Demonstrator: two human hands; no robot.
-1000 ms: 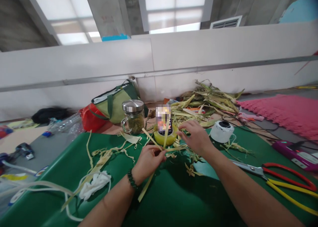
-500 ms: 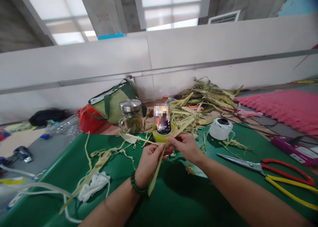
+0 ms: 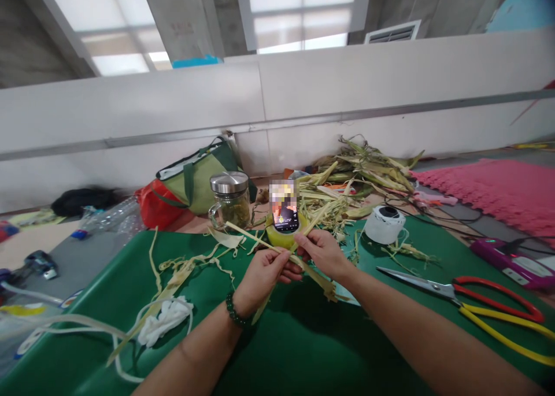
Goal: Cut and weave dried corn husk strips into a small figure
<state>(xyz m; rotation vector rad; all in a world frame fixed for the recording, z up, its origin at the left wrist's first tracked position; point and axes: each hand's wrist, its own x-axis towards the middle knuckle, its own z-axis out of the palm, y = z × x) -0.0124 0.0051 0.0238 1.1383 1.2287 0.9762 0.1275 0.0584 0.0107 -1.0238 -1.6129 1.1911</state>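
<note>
Both my hands meet above a green table mat [image 3: 303, 344]. My left hand [image 3: 260, 277], with a dark bead bracelet on the wrist, is closed on crossed pale corn husk strips [image 3: 247, 234]. My right hand [image 3: 323, 254] pinches the same strips from the right, where one strip runs up toward the phone and a wider piece [image 3: 321, 280] hangs down to the right. Just behind the hands a phone [image 3: 285, 214] stands in a yellow tape roll [image 3: 277, 239].
Loose husk scraps and white cord [image 3: 165, 321] lie at the left. A lidded glass jar [image 3: 229, 202], a white tape roll [image 3: 384, 224], red-and-yellow scissors [image 3: 468, 306], a pile of corn husks [image 3: 364, 173], a green bag [image 3: 199, 176] and a pink mat [image 3: 498, 193] surround the spot.
My right hand came back from the husks near the phone and joined my left hand on the strips. The strips turned, and a wider piece now hangs to the right.
</note>
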